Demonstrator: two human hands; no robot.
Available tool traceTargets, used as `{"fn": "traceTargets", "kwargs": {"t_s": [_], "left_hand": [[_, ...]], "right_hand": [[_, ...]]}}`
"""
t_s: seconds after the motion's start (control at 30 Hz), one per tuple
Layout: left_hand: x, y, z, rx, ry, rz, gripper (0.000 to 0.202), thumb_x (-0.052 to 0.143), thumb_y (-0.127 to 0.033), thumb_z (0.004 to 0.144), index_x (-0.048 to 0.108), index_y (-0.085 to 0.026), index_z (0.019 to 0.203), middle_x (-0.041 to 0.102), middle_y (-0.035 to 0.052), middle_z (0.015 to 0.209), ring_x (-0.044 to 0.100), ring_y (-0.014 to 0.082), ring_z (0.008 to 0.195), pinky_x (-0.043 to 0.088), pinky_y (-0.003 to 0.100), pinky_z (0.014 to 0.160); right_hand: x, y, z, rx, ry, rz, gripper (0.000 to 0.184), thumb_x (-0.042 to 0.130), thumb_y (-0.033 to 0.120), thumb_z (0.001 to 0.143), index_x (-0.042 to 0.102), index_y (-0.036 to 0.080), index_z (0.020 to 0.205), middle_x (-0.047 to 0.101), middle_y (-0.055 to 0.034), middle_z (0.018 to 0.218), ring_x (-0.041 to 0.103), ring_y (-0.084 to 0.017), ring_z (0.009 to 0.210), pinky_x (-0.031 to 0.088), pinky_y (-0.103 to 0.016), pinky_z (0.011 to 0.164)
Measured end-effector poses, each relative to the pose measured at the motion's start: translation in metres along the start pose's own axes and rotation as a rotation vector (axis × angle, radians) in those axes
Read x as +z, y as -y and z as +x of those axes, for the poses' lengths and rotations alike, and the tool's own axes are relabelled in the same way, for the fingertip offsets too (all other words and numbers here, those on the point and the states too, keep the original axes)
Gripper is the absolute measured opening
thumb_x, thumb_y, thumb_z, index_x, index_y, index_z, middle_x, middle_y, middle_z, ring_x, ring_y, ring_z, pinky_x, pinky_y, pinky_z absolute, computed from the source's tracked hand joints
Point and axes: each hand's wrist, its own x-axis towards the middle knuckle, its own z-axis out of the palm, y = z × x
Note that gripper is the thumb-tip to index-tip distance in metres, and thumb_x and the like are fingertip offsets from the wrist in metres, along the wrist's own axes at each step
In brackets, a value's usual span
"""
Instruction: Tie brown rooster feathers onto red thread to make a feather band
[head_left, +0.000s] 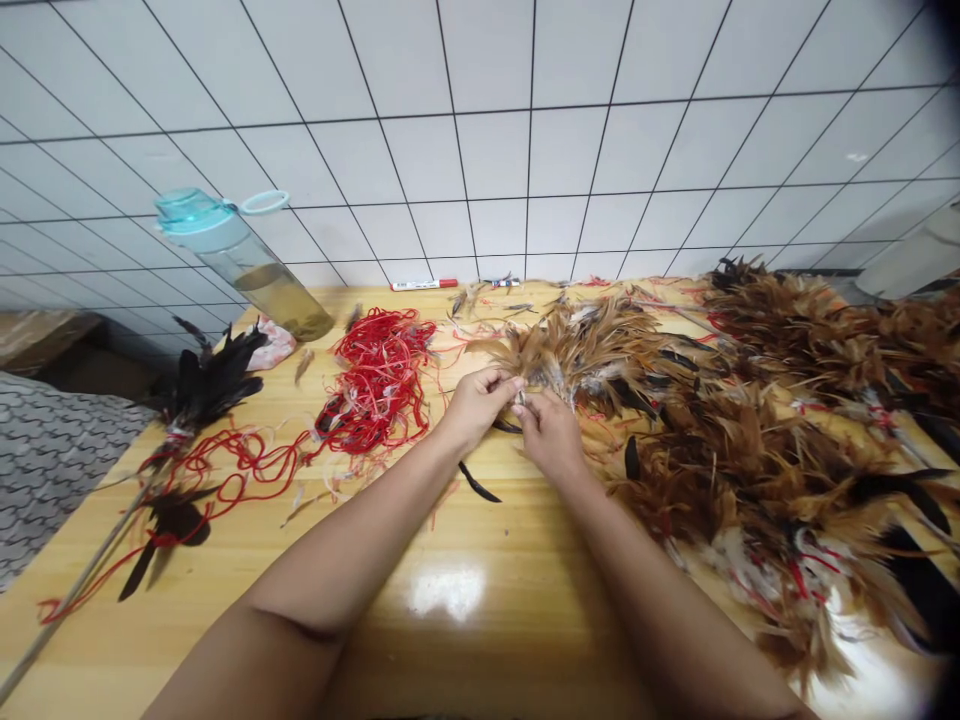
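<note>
My left hand (480,405) and my right hand (551,432) meet over the middle of the table, their fingertips almost touching. Both are closed in a pinch on feathers (507,425); the small pale bit between the fingertips is too blurred to make out fully. Just behind them lies a loose pile of brown feathers (592,345). A single narrow black feather (480,485) rests on the wood below my left hand. Left of the hands is a tangled heap of red string (379,385).
Bundles of brown feathers (720,470) cover the right side of the wooden table (450,650). At left, a stick (82,590) carries black feathers (210,380) and red string. A water bottle (262,280) leans at back left; a marker (424,285) lies by the tiled wall (487,150).
</note>
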Motion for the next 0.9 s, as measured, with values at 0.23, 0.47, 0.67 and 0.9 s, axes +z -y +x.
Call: {"fn": "traceTargets", "kwargs": {"t_s": [0.23,0.47,0.67,0.9], "left_hand": [[-0.004,-0.002,0.005,-0.039,0.016,-0.113,0.032,0.079,-0.041,0.063,0.063,-0.013,0.065,0.054,-0.0024,0.057,0.044,0.0059,0.055,0.034,0.020,0.055],[0.001,0.002,0.002,0.067,0.041,-0.005,0.026,0.076,-0.036,0.067,0.065,-0.013,0.069,0.059,0.0000,0.070,0.052,0.0100,0.070,0.042,0.023,0.070],[0.002,0.004,0.002,0.144,0.007,0.073,0.020,0.073,-0.030,0.069,0.063,-0.013,0.072,0.057,-0.0007,0.070,0.052,0.0105,0.069,0.042,0.023,0.069],[0.004,0.005,0.003,0.172,0.098,0.086,0.016,0.067,-0.028,0.074,0.069,-0.013,0.081,0.067,0.0031,0.079,0.058,0.0138,0.076,0.046,0.025,0.072]], "right_hand": [[-0.005,-0.013,0.011,0.151,-0.061,0.469,0.024,0.054,0.038,0.083,0.069,0.019,0.085,0.072,-0.0063,0.087,0.064,-0.019,0.081,0.051,-0.034,0.079],[-0.004,-0.019,0.015,0.212,0.002,0.639,0.026,0.064,0.043,0.072,0.071,0.019,0.078,0.071,-0.0044,0.080,0.064,-0.019,0.078,0.050,-0.033,0.077],[-0.009,-0.018,0.015,0.272,0.028,0.727,0.026,0.072,0.045,0.068,0.070,0.020,0.073,0.067,-0.0010,0.074,0.057,-0.016,0.073,0.045,-0.030,0.074],[-0.018,-0.016,0.015,0.329,0.091,0.737,0.032,0.075,0.049,0.064,0.065,0.019,0.065,0.057,0.0019,0.064,0.047,-0.013,0.066,0.039,-0.027,0.067]]}}
